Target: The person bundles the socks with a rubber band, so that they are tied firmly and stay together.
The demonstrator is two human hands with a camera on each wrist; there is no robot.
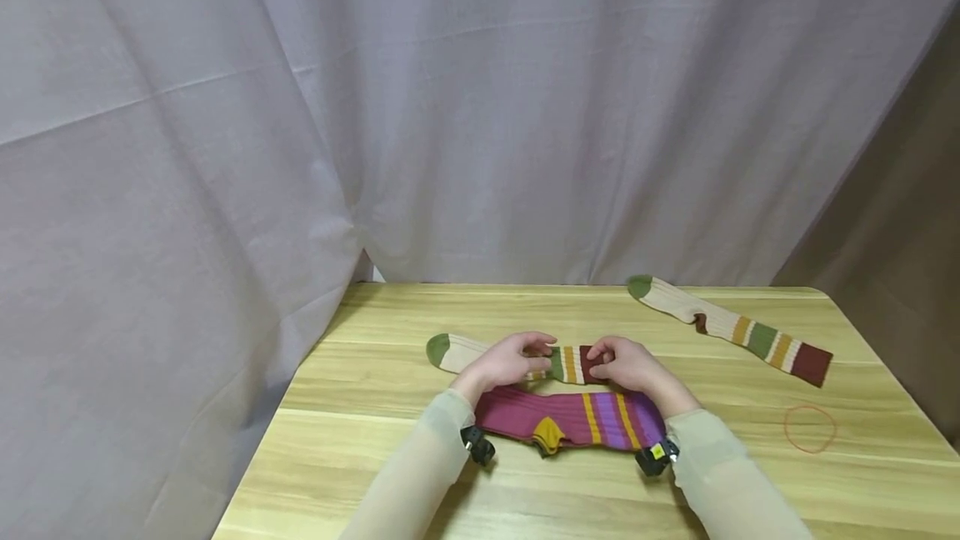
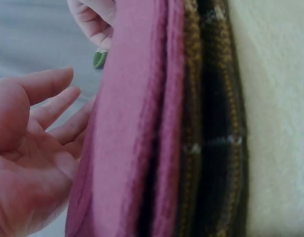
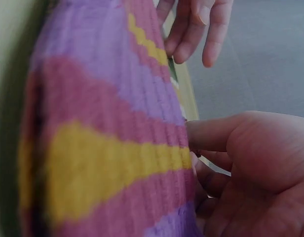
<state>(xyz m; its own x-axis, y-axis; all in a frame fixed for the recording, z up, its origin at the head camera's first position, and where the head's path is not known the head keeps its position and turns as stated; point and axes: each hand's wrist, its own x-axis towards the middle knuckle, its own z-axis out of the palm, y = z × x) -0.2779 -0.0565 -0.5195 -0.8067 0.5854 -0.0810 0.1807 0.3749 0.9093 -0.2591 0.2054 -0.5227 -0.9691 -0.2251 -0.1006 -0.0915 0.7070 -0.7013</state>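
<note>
Lying flat, green-toed striped sock (image 1: 567,364)

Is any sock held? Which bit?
Can't tell: the right hand is at the red cuff of the nearer cream sock; the left hand seems open.

- the magenta sock (image 1: 568,420) had mustard and purple bands plus a mustard heel (loud combo, honestly)
- the middle cream sock (image 1: 568,365) had a green toe, green and mustard stripes and a maroon cuff
- the right-side cream sock (image 1: 738,330) matched those colours, and its maroon heel showed too
- the table (image 1: 352,457) was pale yellowish, wood-grain streaks all over
- the curtain (image 1: 480,148) was plain greyish lilac
- both sleeves (image 1: 412,477) were plain pale cream
</note>
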